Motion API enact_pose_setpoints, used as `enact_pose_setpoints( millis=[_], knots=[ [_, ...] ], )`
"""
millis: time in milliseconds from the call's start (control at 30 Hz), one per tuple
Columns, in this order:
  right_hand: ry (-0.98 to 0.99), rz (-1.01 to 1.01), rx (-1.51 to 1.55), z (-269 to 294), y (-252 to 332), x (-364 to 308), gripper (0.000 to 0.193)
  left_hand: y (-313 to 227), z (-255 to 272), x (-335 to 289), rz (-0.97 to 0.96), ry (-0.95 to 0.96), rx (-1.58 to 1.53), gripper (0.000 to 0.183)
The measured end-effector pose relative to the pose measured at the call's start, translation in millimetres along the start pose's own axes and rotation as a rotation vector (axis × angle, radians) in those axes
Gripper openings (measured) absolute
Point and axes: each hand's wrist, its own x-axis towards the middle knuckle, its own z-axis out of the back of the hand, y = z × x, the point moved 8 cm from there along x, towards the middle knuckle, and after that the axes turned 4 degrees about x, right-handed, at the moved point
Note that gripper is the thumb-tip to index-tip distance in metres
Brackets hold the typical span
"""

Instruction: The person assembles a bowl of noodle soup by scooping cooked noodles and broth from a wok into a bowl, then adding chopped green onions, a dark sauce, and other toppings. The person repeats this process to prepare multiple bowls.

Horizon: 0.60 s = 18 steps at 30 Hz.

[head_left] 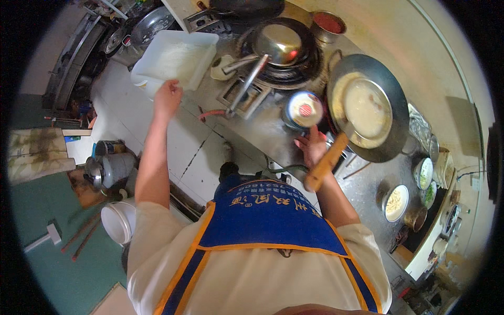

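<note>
My left hand (168,100) is closed at the near edge of a white plastic tub (142,77) with pale contents. Whether its curled fingers grip the rim or something small, I cannot make out. My right hand (313,146) has its thumb and a finger apart, the fingertip by a round can (303,111) with a pale top and a red mark. A thick wooden handle (326,161) crosses in front of my right wrist. It slants up to the near edge of a dark wok (397,94), where a wide round vessel holds cloudy, whitish liquid (365,107).
An upturned metal pan (278,44) rests on the stove behind the can. A metal pot of red stuff (328,23) stands at the back. To the right are bowls of pale pieces (396,203) and chopped greens (426,173). A white bucket (118,223) stands at left.
</note>
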Motion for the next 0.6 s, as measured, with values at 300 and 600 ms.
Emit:
enact_pose_setpoints(
  millis=[300,600],
  knots=[
    [-0.147,-0.024,0.313,-51.6,-25.7,6.3,0.089,146.9,-117.4,194.5,-0.078,0.549,0.249,0.064],
    [-0.462,0.216,-0.172,-110.0,-26.7,-82.6,0.049,118.8,-122.2,190.9,-0.474,0.468,0.324,0.022]
  ],
)
